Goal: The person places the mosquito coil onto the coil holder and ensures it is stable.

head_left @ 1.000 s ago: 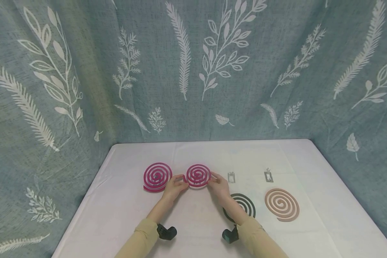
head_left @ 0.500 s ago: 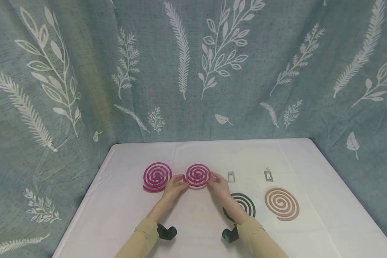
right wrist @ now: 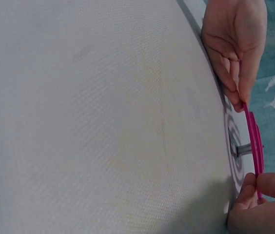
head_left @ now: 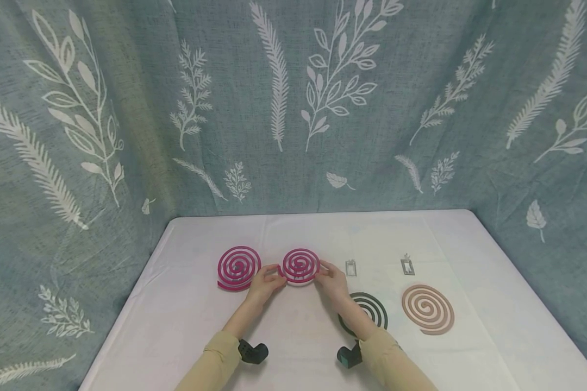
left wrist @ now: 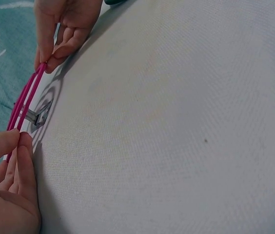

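A magenta spiral coil [head_left: 300, 266] is held between both hands at the middle of the table. The left hand [head_left: 264, 285] pinches its left edge and the right hand [head_left: 332, 281] its right edge. From the side in the left wrist view, the coil [left wrist: 25, 100] is raised off the surface, with a small metal stand [left wrist: 42, 116] under its middle. That stand [right wrist: 235, 146] and the coil [right wrist: 256, 141] also appear in the right wrist view; whether the two touch is hard to tell.
A second magenta coil [head_left: 239, 268] is left of the left hand. Two small metal stands [head_left: 350, 268] [head_left: 407, 265] are at the right, nearer the back. A dark green coil [head_left: 381, 312] is partly under the right forearm, and a brown coil [head_left: 428, 309] is further right.
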Tool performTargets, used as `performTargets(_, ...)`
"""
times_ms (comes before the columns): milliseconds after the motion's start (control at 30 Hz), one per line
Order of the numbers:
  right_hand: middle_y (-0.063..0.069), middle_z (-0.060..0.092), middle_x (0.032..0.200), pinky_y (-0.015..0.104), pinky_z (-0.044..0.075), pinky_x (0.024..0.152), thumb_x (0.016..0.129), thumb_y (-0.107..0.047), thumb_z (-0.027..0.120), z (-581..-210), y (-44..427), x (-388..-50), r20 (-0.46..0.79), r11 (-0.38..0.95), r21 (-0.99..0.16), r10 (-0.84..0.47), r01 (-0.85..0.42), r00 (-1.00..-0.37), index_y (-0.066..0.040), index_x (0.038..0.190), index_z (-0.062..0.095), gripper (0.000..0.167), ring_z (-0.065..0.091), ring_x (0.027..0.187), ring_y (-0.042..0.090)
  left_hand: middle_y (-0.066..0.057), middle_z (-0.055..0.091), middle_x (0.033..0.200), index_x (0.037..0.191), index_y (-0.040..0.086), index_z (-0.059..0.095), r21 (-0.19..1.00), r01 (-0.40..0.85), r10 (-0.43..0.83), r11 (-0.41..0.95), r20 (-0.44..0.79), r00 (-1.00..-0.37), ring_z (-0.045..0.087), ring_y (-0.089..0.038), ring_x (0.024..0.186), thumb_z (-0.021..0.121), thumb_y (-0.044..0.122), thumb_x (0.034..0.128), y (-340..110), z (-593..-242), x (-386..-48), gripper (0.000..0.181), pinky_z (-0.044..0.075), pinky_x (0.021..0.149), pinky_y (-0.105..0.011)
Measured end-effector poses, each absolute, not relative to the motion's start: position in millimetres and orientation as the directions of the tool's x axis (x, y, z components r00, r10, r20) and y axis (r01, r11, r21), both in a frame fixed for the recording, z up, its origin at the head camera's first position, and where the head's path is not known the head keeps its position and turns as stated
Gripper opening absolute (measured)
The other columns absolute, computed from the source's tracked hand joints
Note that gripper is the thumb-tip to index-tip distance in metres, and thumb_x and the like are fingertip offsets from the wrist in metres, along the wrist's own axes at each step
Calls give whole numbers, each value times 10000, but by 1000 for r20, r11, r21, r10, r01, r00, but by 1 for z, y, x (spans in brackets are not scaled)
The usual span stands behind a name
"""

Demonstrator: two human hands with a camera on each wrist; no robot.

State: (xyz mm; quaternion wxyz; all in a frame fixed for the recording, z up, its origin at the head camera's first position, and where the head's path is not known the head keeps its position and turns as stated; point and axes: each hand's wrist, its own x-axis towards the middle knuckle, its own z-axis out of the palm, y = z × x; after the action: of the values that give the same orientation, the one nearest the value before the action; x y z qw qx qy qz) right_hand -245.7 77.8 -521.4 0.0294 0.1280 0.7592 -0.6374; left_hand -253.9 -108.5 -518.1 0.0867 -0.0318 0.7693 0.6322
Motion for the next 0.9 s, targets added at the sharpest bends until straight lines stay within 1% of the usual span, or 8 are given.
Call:
performTargets(100,153,647,1040,455,457,979,906,-65,561,-522,78,-246,-206,155,-961,159,230,-966,-20,1356,483,459,603,1013,246,-82,691,900,1328,-36,451,967,-156,60,202,-171,-983,651,-157,849,644,95,874,-108,-518,-254,511,488,942,-404)
performTargets(300,160,652,1033,471,439,996,898,-63,567,-521,78,-246,-203,151,-962,162,228,-966,-18,1347,493,458,599,1023,259,-122,684,940,1342,-30,440,966,-164,61,202,-180,-982,647,-179,874,645,110,877,-108,-515,-252,528,481,951,-416)
performTargets(433,162,653,1037,475,435,1000,899,-65,567,-521,78,-246,-204,149,-962,162,228,-965,-19,1349,492,458,598,1027,262,-144,679,960,1345,-30,436,965,-165,61,206,-181,-982,640,-171,876,645,118,879,-108,-516,-252,532,477,953,-422)
performTargets(567,156,649,1040,469,440,994,904,-72,566,-521,78,-246,-210,150,-960,161,235,-964,-25,1354,488,460,598,1021,256,-138,681,955,1338,-27,444,962,-160,56,222,-176,-983,637,-159,870,641,114,880,-108,-517,-253,518,469,961,-434)
performTargets(667,152,646,1041,467,442,992,906,-74,563,-521,78,-246,-213,151,-960,162,237,-964,-29,1358,484,461,600,1015,249,-127,684,958,1335,-16,451,961,-162,53,224,-178,-983,645,-173,886,637,115,882,-108,-519,-254,507,464,972,-441)
performTargets(800,155,646,1049,466,444,992,909,-74,558,-521,78,-246,-211,151,-960,162,235,-964,-29,1361,480,460,602,1021,252,-140,685,965,1333,-21,449,963,-158,57,220,-175,-983,651,-198,905,631,111,885,-107,-520,-255,501,466,976,-447)
performTargets(900,160,644,1057,467,445,994,912,-74,554,-520,78,-245,-210,148,-961,160,234,-965,-27,1363,478,460,600,1031,259,-147,682,968,1332,-25,447,963,-152,60,223,-170,-984,644,-189,899,630,112,886,-107,-519,-254,501,467,971,-442)
